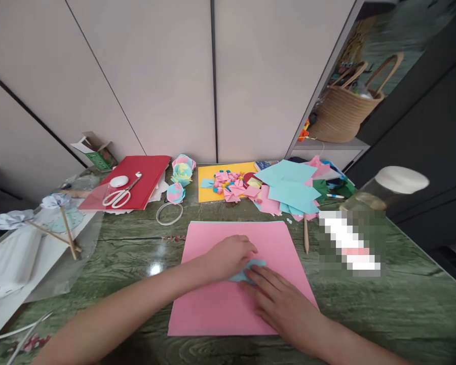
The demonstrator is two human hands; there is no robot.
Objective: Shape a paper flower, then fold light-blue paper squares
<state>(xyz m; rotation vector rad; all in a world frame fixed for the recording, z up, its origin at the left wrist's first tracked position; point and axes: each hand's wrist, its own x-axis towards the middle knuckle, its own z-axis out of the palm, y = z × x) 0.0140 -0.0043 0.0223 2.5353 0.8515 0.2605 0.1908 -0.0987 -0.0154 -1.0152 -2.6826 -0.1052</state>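
Observation:
A small piece of light blue paper point(258, 263) lies on a stack of large pink paper sheets point(209, 309), partly covered by my fingers. My left hand point(231, 256) is at its far left side, fingers curled down and closed on the paper. From the near right, my right hand point(279, 299) reaches in with its fingers together, their tips pressed on the same piece. The fold or shape of the paper under my hands cannot be made out.
Behind the pink sheets are a tape roll point(169, 214), paper flowers point(182, 173), folded pink pieces point(235, 188) and light blue sheets point(291, 187). White scissors point(121, 195) lie on red paper point(144, 172) at left. A wooden stick point(306, 235) and lidded jar point(383, 187) are at right.

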